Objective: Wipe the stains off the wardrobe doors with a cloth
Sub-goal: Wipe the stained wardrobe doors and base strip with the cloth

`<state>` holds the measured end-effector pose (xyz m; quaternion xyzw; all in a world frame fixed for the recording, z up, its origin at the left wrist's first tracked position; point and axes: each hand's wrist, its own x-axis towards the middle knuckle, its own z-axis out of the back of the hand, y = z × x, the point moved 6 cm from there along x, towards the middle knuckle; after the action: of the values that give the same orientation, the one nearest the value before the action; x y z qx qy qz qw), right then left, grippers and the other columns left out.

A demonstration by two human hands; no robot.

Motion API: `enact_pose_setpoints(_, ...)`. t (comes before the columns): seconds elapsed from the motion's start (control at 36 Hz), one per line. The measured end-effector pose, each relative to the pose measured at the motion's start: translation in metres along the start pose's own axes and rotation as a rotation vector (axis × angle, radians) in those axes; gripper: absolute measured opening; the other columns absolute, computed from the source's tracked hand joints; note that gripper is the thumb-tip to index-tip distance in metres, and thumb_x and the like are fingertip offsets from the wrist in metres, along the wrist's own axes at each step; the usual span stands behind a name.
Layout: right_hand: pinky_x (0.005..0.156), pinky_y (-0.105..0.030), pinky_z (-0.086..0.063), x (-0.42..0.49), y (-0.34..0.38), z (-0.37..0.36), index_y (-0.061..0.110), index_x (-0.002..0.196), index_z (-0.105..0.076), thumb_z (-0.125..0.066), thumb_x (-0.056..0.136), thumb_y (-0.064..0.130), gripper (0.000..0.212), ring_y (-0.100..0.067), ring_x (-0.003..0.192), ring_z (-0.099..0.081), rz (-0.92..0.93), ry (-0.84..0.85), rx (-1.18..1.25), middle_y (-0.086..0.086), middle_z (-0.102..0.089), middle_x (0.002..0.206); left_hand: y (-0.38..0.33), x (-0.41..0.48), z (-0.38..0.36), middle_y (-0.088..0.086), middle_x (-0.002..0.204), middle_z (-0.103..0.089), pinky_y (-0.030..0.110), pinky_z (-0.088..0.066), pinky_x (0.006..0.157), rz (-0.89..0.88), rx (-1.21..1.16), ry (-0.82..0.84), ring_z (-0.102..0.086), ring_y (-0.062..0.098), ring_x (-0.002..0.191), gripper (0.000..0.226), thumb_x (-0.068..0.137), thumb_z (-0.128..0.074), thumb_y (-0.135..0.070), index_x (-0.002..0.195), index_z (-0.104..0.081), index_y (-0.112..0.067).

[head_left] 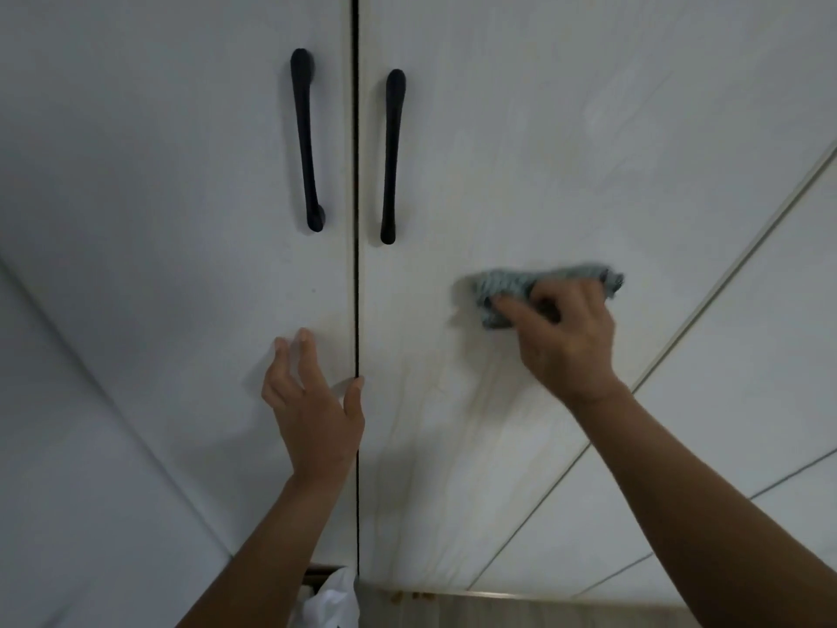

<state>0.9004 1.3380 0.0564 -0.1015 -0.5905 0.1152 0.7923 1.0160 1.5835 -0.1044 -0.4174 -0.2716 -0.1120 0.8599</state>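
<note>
Entry: we found the right hand point(566, 337) curled round a bunched grey-blue cloth point(507, 283), pressing it against the right door point(543, 129) of the wardrobe. The cloth sat below and to the right of that door's black handle point(392, 156), well apart from the seam point(356, 287) between the doors.

The left hand point(312, 401) was spread, fingers straight and parted, over the left door point(158, 174) below its own black handle point(305, 138). Its thumb tip lay at the seam. We could not tell whether the palm touched the panel.

Faint brownish streaks point(421, 423) ran down the right door below the cloth. A white plastic bag point(333, 600) showed at the bottom edge, under the doors.
</note>
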Motion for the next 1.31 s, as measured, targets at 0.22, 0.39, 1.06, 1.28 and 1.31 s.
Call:
enact_pose_setpoints(0.22,0.066,-0.031,-0.032,-0.011,-0.006,0.002,0.017,0.112,-0.069,-0.075,0.090,0.006,0.025,-0.027,0.078,-0.046,-0.070,-0.006,0.051,-0.009,-0.047,0.097,-0.001,-0.001,0.000,0.026,0.162,-0.020,0.068,-0.047,0.100,0.014,0.011,0.018,-0.025,0.043,0.141,0.099,0.087,-0.080,-0.030,0.161,-0.015,-0.022)
enact_pose_setpoints(0.39,0.063,-0.035,-0.044,-0.076,0.007,-0.015,0.023,0.120,-0.065,-0.072,0.084,-0.002,0.044,-0.026,0.080,-0.045,0.073,0.241,0.055,-0.006,-0.049,0.104,-0.001,-0.002,0.002,0.023,0.163,-0.018,0.066,-0.052,0.095,0.014,0.006,0.041,-0.024,0.045,0.141,0.102,0.085,-0.082,-0.029,0.162,-0.015,-0.022)
enact_pose_setpoints(1.06,0.070,-0.037,-0.038,-0.049,-0.059,0.026,0.021,0.118,-0.064,-0.069,0.092,0.003,0.033,-0.029,0.077,-0.049,0.022,0.077,-0.084,-0.010,-0.047,0.101,-0.003,-0.003,0.003,0.026,0.164,-0.016,0.066,-0.051,0.095,0.050,0.009,0.041,-0.021,0.043,0.143,0.099,0.088,-0.080,-0.027,0.163,-0.016,-0.015)
enact_pose_setpoints(1.28,0.084,-0.029,-0.027,-0.036,-0.088,0.044,0.023,0.120,-0.067,-0.071,0.088,-0.005,0.043,-0.031,0.086,-0.047,-0.232,-0.143,-0.149,-0.013,-0.051,0.099,-0.003,-0.004,0.000,0.024,0.166,-0.013,0.068,-0.047,0.100,0.072,0.005,0.027,-0.018,0.046,0.146,0.100,0.088,-0.080,-0.022,0.163,-0.015,-0.017)
enact_pose_setpoints(1.31,0.086,-0.028,-0.024,-0.049,-0.083,0.040,0.024,0.120,-0.066,-0.072,0.086,-0.006,0.046,-0.030,0.086,-0.047,-0.247,-0.124,-0.146,-0.011,-0.047,0.101,-0.003,-0.004,0.000,0.023,0.166,-0.013,0.068,-0.046,0.101,0.069,0.003,0.022,-0.018,0.046,0.146,0.100,0.088,-0.080,-0.022,0.163,-0.015,-0.017)
